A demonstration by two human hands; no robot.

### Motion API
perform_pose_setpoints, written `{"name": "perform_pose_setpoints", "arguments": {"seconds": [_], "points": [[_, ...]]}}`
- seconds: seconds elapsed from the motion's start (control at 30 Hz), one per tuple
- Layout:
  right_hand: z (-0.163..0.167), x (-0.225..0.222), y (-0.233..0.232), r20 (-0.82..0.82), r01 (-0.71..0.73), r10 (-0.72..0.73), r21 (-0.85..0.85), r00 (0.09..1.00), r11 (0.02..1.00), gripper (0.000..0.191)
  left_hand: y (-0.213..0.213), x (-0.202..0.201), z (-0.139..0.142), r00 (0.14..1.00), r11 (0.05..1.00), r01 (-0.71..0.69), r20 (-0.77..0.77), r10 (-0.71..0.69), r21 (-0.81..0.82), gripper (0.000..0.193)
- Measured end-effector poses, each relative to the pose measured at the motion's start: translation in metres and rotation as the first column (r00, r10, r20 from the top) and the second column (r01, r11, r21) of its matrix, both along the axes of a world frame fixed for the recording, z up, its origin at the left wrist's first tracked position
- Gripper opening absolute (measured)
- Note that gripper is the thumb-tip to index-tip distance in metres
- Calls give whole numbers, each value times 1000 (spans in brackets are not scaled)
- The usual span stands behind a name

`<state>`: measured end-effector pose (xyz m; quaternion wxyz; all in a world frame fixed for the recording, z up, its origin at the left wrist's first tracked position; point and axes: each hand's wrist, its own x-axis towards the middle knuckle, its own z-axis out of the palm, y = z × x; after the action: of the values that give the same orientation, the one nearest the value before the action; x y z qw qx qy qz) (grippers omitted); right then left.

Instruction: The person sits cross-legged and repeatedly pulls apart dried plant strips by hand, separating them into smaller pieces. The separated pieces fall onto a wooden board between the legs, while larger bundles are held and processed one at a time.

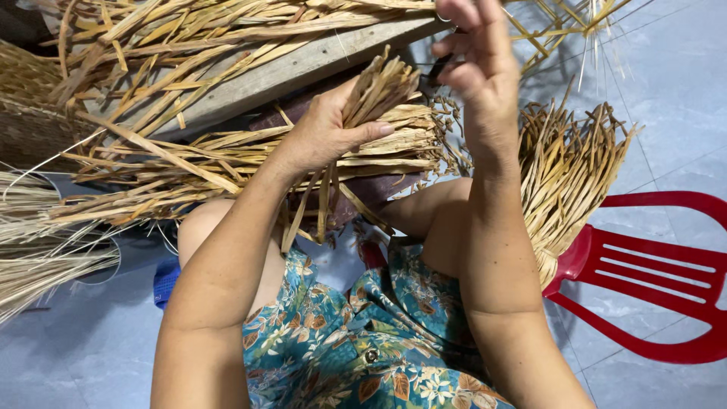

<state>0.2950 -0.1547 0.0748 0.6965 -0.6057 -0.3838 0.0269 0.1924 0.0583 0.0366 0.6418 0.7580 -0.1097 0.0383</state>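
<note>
- The left hand (322, 132) is closed around a small bundle of dry, flat, tan straw strips (379, 87). The cut ends of the strips stick up above the thumb, and a few loose strips hang down below the hand.
- The right hand (477, 64) is up high, near the top edge. Its fingers are curled in around something thin and dark (441, 67). It is too small to tell what it is.
- The two hands are near each other, with the dark thing just beside the top of the small bundle.
- Under the left hand, a big sheaf of long tan straw (227, 163) lies across the person's knees.
- Behind it is a grey wooden plank (303, 64) with more straw (189, 38) piled on it.
- By the right arm, a fat bundle of bent straw (568, 174) rests on a red plastic chair (651, 257).
- On the far left is a heap of thin pale grass (38, 250).
- The person wears teal cloth with flowers (363, 341).
- The floor has pale grey tiles (674, 91).
</note>
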Motion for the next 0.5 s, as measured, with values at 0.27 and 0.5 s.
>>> {"name": "perform_pose_setpoints", "arguments": {"seconds": [0.27, 0.5], "points": [[-9, -17, 22, 174, -109, 153, -243, 973, 964, 62, -2, 2, -9, 960, 977, -75, -252, 125, 201, 37], [-4, -17, 24, 203, -72, 114, -204, 973, 976, 61, 0, 2, -8, 982, 939, -190, 40, 186, 285, 36]]}}
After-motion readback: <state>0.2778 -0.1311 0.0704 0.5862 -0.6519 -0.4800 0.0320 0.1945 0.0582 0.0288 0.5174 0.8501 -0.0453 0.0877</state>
